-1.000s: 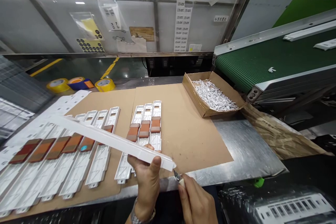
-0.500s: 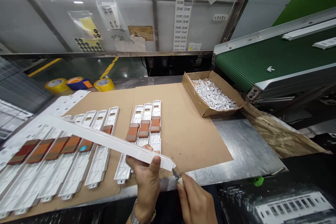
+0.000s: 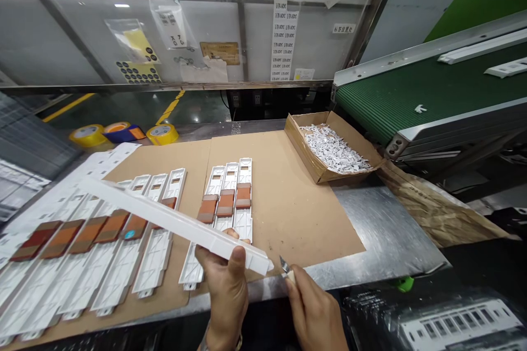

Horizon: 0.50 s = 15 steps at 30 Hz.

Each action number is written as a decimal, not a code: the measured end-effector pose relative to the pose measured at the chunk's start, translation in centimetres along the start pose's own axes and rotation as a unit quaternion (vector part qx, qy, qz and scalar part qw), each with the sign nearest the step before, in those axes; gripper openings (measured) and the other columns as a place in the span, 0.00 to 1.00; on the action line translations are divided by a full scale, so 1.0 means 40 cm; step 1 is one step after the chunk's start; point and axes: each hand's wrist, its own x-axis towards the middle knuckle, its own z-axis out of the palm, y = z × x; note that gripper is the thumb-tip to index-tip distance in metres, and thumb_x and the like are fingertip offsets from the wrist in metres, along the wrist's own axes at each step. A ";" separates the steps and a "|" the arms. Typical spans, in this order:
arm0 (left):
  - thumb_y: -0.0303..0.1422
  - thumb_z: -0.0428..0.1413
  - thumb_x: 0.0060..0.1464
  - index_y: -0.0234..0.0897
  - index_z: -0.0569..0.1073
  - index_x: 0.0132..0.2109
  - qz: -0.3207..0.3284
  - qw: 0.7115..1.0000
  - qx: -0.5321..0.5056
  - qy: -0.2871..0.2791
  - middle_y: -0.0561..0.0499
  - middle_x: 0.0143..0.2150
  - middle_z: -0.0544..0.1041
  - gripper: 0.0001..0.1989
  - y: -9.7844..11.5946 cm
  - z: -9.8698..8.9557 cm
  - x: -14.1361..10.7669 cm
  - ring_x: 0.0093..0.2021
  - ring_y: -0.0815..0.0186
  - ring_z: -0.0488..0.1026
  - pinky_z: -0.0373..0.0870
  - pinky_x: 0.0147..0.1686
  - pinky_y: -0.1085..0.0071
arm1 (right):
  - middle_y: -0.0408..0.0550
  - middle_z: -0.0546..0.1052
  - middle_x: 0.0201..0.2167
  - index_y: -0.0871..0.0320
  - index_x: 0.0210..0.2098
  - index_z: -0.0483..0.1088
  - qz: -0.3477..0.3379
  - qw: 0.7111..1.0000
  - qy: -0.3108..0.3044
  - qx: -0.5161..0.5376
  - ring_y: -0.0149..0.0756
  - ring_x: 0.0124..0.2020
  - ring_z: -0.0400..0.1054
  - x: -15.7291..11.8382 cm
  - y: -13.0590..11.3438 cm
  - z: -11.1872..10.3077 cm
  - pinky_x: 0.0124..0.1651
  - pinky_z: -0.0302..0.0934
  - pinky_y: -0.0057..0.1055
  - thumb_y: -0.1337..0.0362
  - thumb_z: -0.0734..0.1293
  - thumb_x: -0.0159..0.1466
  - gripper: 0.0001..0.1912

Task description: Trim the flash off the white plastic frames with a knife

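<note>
Left hand [image 3: 222,290] is clamped round a long white plastic strip [image 3: 177,225], which slants from near centre out to the left, above a bunch of white panels with orange-brown pads [image 3: 86,236] on the cardboard sheet [image 3: 284,219]. Yellow tape rolls [image 3: 87,135] sit on the far left, and 3 more panels [image 3: 226,203] lie just past the strip. Right hand [image 3: 315,312] is pinching a small utility knife [image 3: 287,267], blade just beside the strip's near end, not touching it. Further right there's a cardboard box [image 3: 297,145] of white scraps [image 3: 333,148], then a green conveyor belt [image 3: 411,88] on the far right.
</note>
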 end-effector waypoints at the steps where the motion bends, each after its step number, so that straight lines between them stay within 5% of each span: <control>1: 0.41 0.64 0.43 0.45 0.60 0.48 -0.011 1.000 -0.007 -0.001 0.55 0.36 0.68 0.28 0.002 0.001 0.000 0.30 0.71 0.69 0.70 0.32 0.74 | 0.49 0.77 0.31 0.59 0.46 0.66 0.019 1.000 -0.007 0.014 0.37 0.28 0.74 0.001 0.006 -0.004 0.28 0.63 0.25 0.63 0.55 0.69 0.12; 5: 0.39 0.65 0.41 0.42 0.64 0.52 -0.126 0.990 -0.056 -0.013 0.49 0.40 0.74 0.30 0.005 -0.014 0.008 0.38 0.63 0.74 0.72 0.40 0.68 | 0.50 0.77 0.36 0.57 0.46 0.66 0.126 0.982 -0.033 0.139 0.36 0.33 0.73 0.009 0.008 -0.029 0.34 0.65 0.25 0.59 0.55 0.68 0.14; 9: 0.30 0.64 0.39 0.46 0.65 0.56 -0.243 0.956 -0.136 -0.093 0.47 0.49 0.75 0.35 0.003 -0.044 0.021 0.50 0.53 0.72 0.69 0.50 0.58 | 0.44 0.72 0.27 0.57 0.44 0.67 0.234 0.925 -0.009 0.299 0.33 0.28 0.67 0.019 -0.017 -0.048 0.33 0.62 0.25 0.52 0.57 0.67 0.17; 15: 0.22 0.59 0.37 0.55 0.70 0.52 -0.287 0.907 -0.254 -0.172 0.55 0.42 0.78 0.34 -0.013 -0.058 0.014 0.45 0.62 0.75 0.70 0.50 0.62 | 0.37 0.62 0.21 0.57 0.40 0.69 0.306 0.850 -0.008 0.428 0.27 0.22 0.54 0.040 -0.066 -0.053 0.26 0.51 0.25 0.46 0.65 0.59 0.21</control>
